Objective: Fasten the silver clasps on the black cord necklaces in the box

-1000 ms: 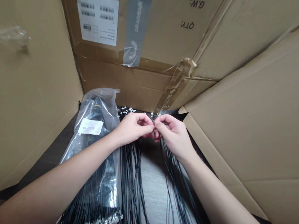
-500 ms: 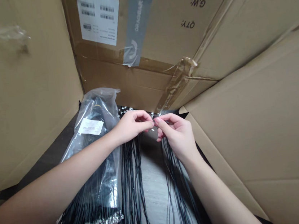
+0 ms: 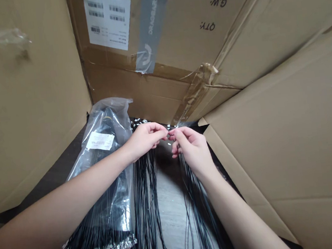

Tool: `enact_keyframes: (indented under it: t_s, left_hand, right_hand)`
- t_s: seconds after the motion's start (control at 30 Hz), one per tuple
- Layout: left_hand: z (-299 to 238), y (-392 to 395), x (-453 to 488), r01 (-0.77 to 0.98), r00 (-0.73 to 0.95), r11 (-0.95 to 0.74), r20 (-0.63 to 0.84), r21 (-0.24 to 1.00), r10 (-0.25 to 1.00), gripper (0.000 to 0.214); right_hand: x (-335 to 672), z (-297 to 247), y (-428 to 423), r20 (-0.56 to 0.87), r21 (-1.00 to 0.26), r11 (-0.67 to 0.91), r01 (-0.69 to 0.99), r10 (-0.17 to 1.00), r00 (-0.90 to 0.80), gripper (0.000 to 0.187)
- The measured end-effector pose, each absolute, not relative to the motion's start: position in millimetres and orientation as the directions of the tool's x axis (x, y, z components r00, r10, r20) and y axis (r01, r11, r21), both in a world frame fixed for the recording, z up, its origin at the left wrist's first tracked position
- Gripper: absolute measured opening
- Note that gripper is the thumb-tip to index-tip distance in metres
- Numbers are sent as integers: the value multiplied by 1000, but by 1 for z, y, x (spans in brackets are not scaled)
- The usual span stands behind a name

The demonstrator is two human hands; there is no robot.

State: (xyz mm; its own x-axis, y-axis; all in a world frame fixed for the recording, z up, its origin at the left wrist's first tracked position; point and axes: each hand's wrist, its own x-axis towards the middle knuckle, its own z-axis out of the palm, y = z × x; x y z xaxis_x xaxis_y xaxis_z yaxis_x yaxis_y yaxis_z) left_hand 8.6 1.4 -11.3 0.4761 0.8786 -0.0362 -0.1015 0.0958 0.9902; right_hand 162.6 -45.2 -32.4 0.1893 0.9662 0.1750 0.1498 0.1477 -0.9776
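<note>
My left hand (image 3: 150, 138) and my right hand (image 3: 189, 144) meet fingertip to fingertip over the work surface. Both are pinched, thumb against forefinger. Whatever sits between the fingertips is too small to make out. Below the left hand hangs a bundle of thin black cables (image 3: 146, 195). A second bundle of black cables (image 3: 197, 201) trails down beneath my right hand. Small white connectors (image 3: 138, 121) lie at the far end of the left bundle. Beside my left forearm is a clear plastic bag (image 3: 124, 202) of black cables with shiny metallic ends and a white label (image 3: 100, 140).
A large cardboard box (image 3: 187, 0) with grey tape and a barcode label (image 3: 108, 19) stands behind the hands. Cardboard panels rise at the left (image 3: 26, 117) and right (image 3: 313, 142). A pale surface (image 3: 173, 208) shows between the two bundles.
My hands stay together, still pinched. The right hand has shifted slightly left and its fingers have turned a little. Bag and bundles lie as before.
</note>
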Motion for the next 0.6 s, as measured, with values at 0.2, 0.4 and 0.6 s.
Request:
enact_keyframes:
  t_s: [0.2,0.4,0.6]
  left_hand:
    - [-9,1,6,-51,442,-17,38,999,896,9]
    - [-8,0,7,-55,417,-64,81,996,905,7]
    - [-4,-3,7,-34,443,-48,58,998,895,7]
  right_hand:
    - [175,-58,-35,395,-574,166,802,914,94,18]
    - [177,-68,-31,364,-404,129,905,931,30,16]
    - [173,-64,-32,361,-424,97,901,930,70,17]
